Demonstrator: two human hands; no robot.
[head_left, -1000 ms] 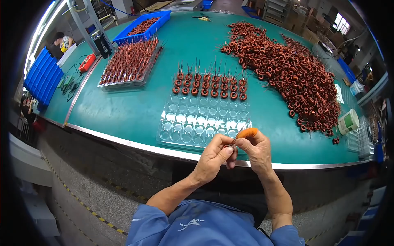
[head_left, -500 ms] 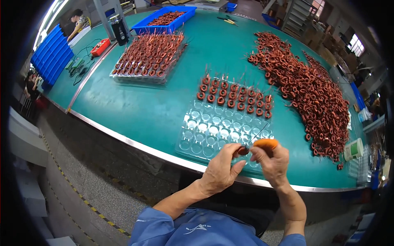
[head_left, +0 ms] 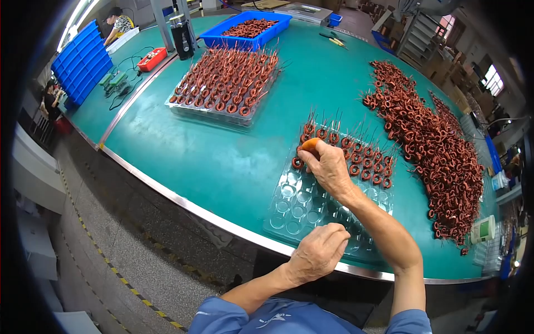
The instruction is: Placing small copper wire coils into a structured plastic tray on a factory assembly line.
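Observation:
My right hand (head_left: 331, 170) reaches over the clear plastic tray (head_left: 283, 225), its thumb and index finger pinched at the left end of the filled rows. An orange cover (head_left: 310, 145) wraps the index finger. At those fingertips is a copper-wound ring coil (head_left: 300, 149), partly hidden by them. Several such coils stand in the tray's far rows with their wire leads pointing up; the near cups hold none. My left hand (head_left: 320, 253) hovers at the tray's near edge, fingers curled inward. Whatever may be inside them is hidden.
A big heap of loose coils (head_left: 423, 145) covers the right side of the green table (head_left: 233, 161). Back left stand a filled coil tray (head_left: 222, 83) and a blue bin (head_left: 245, 30). A white tub (head_left: 483, 229) sits at the right edge. Pliers (head_left: 336, 40) lie farther back.
Both hands were together over the tray's near edge, working on a coil with a wire. My right hand has moved forward and left to the filled rows; my left hand stays near the edge.

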